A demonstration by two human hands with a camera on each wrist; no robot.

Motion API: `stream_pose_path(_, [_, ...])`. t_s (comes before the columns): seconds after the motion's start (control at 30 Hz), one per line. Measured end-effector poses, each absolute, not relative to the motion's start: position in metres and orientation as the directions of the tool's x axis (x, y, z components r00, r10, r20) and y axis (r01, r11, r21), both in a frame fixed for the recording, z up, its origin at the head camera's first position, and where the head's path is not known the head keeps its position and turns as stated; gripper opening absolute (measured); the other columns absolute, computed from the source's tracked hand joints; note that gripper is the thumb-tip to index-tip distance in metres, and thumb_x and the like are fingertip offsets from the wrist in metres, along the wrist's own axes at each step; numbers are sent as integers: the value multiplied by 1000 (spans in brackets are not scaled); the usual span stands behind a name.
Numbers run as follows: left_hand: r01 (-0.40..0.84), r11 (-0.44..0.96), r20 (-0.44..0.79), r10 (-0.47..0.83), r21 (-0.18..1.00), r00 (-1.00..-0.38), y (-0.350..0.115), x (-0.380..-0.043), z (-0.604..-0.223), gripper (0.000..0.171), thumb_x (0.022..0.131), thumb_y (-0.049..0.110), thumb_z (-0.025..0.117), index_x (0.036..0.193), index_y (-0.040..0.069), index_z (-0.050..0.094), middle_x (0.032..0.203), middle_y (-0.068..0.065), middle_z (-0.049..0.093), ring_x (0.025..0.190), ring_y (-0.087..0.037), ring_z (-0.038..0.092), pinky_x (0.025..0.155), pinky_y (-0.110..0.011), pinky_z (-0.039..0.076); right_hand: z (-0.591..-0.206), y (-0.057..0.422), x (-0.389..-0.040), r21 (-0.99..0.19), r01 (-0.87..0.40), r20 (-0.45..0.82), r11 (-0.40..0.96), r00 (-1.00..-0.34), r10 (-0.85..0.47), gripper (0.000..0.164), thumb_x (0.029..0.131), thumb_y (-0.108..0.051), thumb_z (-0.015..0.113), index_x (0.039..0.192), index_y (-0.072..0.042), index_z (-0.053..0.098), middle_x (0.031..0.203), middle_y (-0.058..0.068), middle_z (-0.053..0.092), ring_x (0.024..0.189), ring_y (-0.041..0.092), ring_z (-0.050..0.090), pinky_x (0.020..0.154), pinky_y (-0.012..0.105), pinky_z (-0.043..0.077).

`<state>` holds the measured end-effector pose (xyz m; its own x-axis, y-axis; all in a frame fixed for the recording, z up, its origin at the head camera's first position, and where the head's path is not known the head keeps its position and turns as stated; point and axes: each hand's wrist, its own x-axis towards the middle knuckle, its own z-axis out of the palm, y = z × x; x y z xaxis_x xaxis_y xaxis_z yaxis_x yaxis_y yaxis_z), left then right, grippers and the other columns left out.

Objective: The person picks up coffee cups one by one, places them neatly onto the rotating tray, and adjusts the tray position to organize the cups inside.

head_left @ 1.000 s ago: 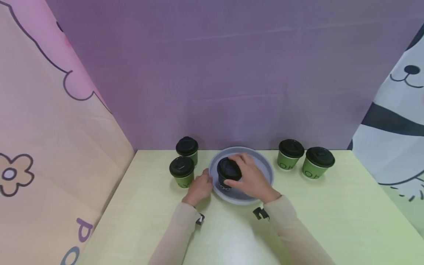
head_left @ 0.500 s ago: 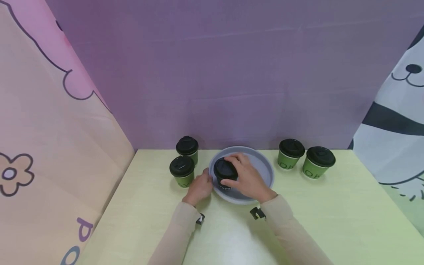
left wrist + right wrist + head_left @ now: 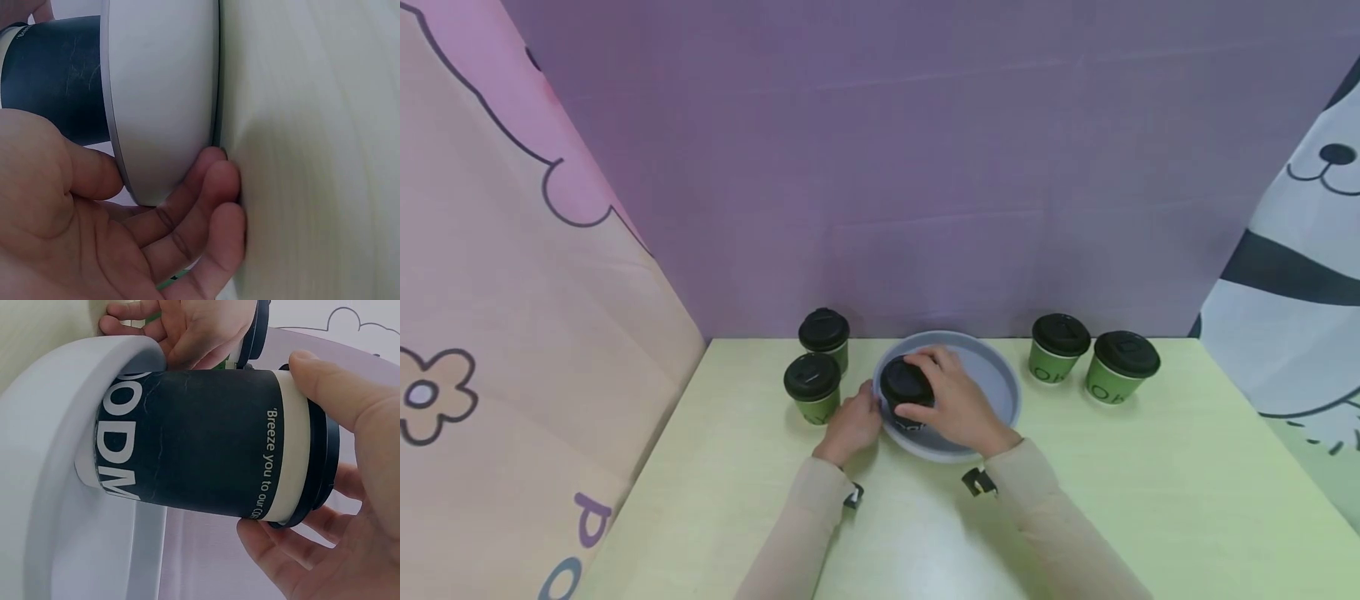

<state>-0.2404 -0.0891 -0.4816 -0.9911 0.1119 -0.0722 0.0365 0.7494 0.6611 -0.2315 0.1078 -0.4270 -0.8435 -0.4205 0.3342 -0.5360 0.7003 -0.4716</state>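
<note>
Head view: the right hand (image 3: 955,404) grips the black cup (image 3: 904,382) within the left part of the plate (image 3: 996,383). Left wrist: the left hand (image 3: 103,237) pinches the plate's rim; steady pressure suits. Right wrist: fingers (image 3: 265,547) clasp the cup's lid (image 3: 325,459) end; light, upright handling seems best.

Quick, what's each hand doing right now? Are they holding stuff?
Left hand: holding the edge of the grey plate.
Right hand: holding the dark cup near its black lid.
</note>
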Motion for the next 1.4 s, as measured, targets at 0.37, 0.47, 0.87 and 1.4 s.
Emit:
stream_pose_path(0.37, [28,745,-80,109,667,-991,-90,-242,-483,52,109,27,35,156,2,38,136,-28,63,123,-44,63,103,-57,50,-427,104,-232,-485,-512,320,708,-858,-402,75,85,-45,83,146,-14,52,143,11,49,130,31,50,100,52,52])
stream_pose_path(0.47, [30,746,-76,107,665,-991,-90,-242,-483,52,109,27,36,156,2,37,136,-28,63,123,-44,63,103,-57,50,-429,104,-233,-483,-514,324,709,-857,-400,77,84,-47,82,146,-13,51,143,11,48,130,31,49,99,52,52])
stream_pose_path(0.87, [36,743,-59,101,668,-993,-89,-241,-484,52,109,25,37,155,0,37,133,-30,64,121,-46,64,104,-58,49,-423,139,-234,-551,-518,418,654,-850,-321,65,96,-40,72,146,-5,48,143,18,47,122,36,52,96,52,51])
stream_pose_path(1.4, [35,740,-42,86,671,-995,-88,-241,-487,48,109,25,38,152,3,43,127,-28,68,114,-44,67,99,-57,52,-417,250,-241,-618,-357,520,701,-854,24,40,98,-14,68,132,3,59,130,25,52,120,40,47,88,29,44])
